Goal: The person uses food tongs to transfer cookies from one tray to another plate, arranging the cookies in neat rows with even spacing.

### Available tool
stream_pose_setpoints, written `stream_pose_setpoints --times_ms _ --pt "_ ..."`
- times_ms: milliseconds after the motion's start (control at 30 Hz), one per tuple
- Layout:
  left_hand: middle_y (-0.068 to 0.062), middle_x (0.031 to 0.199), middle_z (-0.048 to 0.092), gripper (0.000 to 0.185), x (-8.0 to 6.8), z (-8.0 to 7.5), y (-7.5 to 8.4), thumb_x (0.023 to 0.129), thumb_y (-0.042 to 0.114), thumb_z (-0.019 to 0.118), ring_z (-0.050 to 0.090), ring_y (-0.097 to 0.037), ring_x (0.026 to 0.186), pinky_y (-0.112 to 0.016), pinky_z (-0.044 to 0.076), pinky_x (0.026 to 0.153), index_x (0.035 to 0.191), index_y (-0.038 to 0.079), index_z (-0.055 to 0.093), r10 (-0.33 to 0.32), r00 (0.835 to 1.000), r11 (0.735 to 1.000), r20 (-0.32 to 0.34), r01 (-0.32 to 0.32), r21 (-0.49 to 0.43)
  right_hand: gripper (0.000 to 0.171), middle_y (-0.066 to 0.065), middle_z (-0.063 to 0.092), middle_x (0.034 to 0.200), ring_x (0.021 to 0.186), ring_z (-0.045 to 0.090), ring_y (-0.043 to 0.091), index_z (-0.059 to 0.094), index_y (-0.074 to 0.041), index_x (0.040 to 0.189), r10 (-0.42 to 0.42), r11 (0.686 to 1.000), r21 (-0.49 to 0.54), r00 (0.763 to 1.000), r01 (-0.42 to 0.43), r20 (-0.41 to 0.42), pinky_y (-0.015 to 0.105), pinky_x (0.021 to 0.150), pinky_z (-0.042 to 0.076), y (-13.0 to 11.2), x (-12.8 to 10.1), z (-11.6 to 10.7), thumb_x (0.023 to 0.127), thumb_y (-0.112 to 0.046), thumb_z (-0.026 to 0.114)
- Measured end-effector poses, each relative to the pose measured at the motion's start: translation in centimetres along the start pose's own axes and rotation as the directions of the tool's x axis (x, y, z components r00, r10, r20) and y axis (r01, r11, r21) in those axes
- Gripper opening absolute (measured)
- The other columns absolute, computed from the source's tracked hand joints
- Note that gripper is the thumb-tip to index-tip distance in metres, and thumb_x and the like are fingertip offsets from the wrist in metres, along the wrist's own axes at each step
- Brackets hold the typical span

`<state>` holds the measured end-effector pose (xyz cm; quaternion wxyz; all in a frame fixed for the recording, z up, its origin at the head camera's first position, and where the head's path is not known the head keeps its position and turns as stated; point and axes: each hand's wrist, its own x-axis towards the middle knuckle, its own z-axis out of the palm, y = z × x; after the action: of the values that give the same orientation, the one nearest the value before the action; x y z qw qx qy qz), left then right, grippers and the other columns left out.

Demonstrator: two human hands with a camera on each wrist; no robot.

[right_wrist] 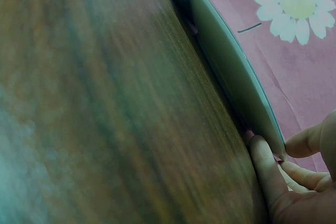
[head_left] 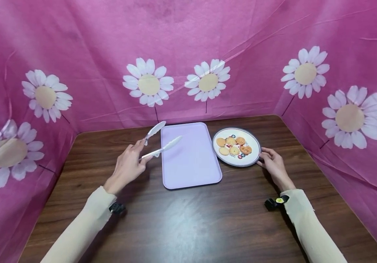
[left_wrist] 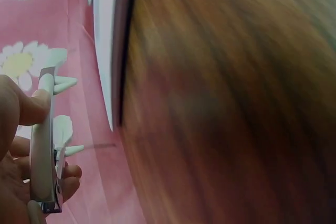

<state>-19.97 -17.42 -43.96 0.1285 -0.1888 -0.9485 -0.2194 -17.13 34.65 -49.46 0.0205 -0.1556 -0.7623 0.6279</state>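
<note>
In the head view my left hand [head_left: 127, 167] holds a pair of tongs [head_left: 172, 143] with pale scalloped tips. Their two arms are spread apart, and one tip overlaps the left side of the lavender tray [head_left: 193, 164]. The left wrist view shows thumb and fingers around the handles of the tongs [left_wrist: 42, 150]. At the right, my right hand [head_left: 274, 166] pinches the rim of a round white plate [head_left: 253, 150] with a dark edge. Several cookies [head_left: 240, 141] sit on it. In the right wrist view the thumb is at the upper rim of the plate [right_wrist: 231, 72], with fingers at its underside.
The lavender tray lies flat in the middle of a dark wooden table [head_left: 188, 223], close beside the plate. A pink cloth [head_left: 181, 36] with daisies stands around the back and sides of the table.
</note>
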Motion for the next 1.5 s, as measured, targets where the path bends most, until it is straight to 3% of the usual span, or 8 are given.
stream_pose_setpoints --times_ms 167,400,567,1033,1367,1500 --pt "-0.021 0.145 0.062 0.069 -1.4 -0.5 -1.6 0.094 0.026 0.074 0.063 -0.045 0.118 -0.061 0.056 0.082 0.15 -0.005 0.05 -0.066 0.997 0.997 -0.042 0.068 0.037 0.054 -0.014 0.062 0.102 0.091 0.062 -0.01 0.034 0.009 0.156 0.0 1.0 0.004 1.0 0.0 0.002 0.012 0.083 0.057 0.1 0.0 0.0 0.109 -0.014 0.046" --pt "-0.022 0.111 0.07 0.053 -2.7 -0.4 -2.8 0.09 0.023 0.078 0.065 -0.047 0.096 -0.061 0.053 0.072 0.132 -0.005 0.062 -0.146 0.982 0.986 -0.123 0.155 0.067 0.054 -0.018 0.063 0.097 0.089 0.063 -0.011 0.034 0.011 0.155 -0.009 1.0 0.006 1.0 0.009 -0.007 0.011 0.081 0.057 0.3 0.0 -0.3 0.109 -0.013 0.046" --pt "-0.028 0.106 0.067 0.052 -3.2 -0.2 -3.2 0.09 0.025 0.077 0.065 -0.052 0.094 -0.065 0.052 0.073 0.127 -0.008 0.061 -0.224 0.964 0.967 -0.144 0.238 0.092 0.054 -0.02 0.064 0.095 0.089 0.064 -0.01 0.034 0.012 0.155 -0.013 1.0 0.026 1.0 0.013 -0.003 0.011 0.081 0.057 0.2 -0.2 -0.4 0.108 -0.012 0.046" --pt "-0.032 0.101 0.067 0.048 -3.8 -0.4 -3.7 0.093 0.03 0.073 0.066 -0.057 0.089 -0.064 0.05 0.074 0.116 -0.011 0.06 -0.32 0.945 0.938 -0.073 0.327 0.113 0.055 -0.018 0.063 0.099 0.092 0.062 -0.011 0.032 0.01 0.157 0.014 1.0 0.007 1.0 -0.014 0.015 0.011 0.084 0.056 0.1 -0.3 -0.4 0.109 -0.014 0.045" --pt "-0.033 0.1 0.069 0.056 -4.0 -0.7 -3.8 0.092 0.032 0.076 0.067 -0.057 0.084 -0.065 0.051 0.073 0.124 -0.012 0.061 -0.326 0.944 0.944 -0.058 0.329 0.042 0.059 -0.012 0.06 0.107 0.094 0.064 -0.011 0.029 0.01 0.158 0.021 0.998 0.059 0.999 -0.023 0.047 0.013 0.086 0.057 -0.5 -0.7 -0.7 0.108 -0.015 0.048" --pt "-0.033 0.093 0.07 0.051 -4.2 -0.7 -4.0 0.091 0.031 0.08 0.067 -0.055 0.082 -0.067 0.05 0.074 0.117 -0.009 0.062 -0.337 0.939 0.941 -0.065 0.337 -0.003 0.059 -0.015 0.063 0.104 0.092 0.065 -0.009 0.028 0.012 0.157 0.014 0.997 0.07 0.998 -0.018 0.064 0.015 0.085 0.058 -0.8 -0.8 -1.0 0.108 -0.013 0.048"
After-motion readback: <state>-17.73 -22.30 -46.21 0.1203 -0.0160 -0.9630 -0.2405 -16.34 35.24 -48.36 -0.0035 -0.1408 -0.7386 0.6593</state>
